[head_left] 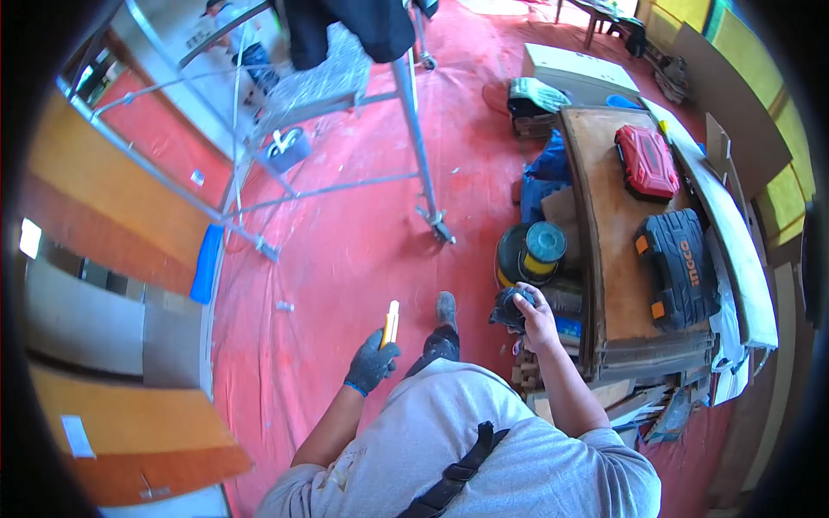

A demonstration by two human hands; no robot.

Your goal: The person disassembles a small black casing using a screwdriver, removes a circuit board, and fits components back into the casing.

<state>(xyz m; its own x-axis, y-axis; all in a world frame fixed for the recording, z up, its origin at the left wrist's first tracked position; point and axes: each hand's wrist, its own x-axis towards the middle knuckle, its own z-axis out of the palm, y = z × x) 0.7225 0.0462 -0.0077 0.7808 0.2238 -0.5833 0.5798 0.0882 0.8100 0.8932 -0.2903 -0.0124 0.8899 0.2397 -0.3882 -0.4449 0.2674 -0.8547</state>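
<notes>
My left hand [372,363], in a dark glove with a blue cuff, is closed around a yellow and white utility knife [390,325] that points upward over the red floor sheet [328,250]. On the right, my bare right hand [535,318] is closed on a crumpled dark glove [508,309]. Just beyond that hand stand a green and black round container [545,243] and the edge of a wooden stack [613,259].
A wheeled metal scaffold [414,129] stands ahead, with a grey bucket [287,148] by it. A red case [647,162] and a dark Ingco case [678,269] lie on the stack. Another person [237,43] is at the upper left.
</notes>
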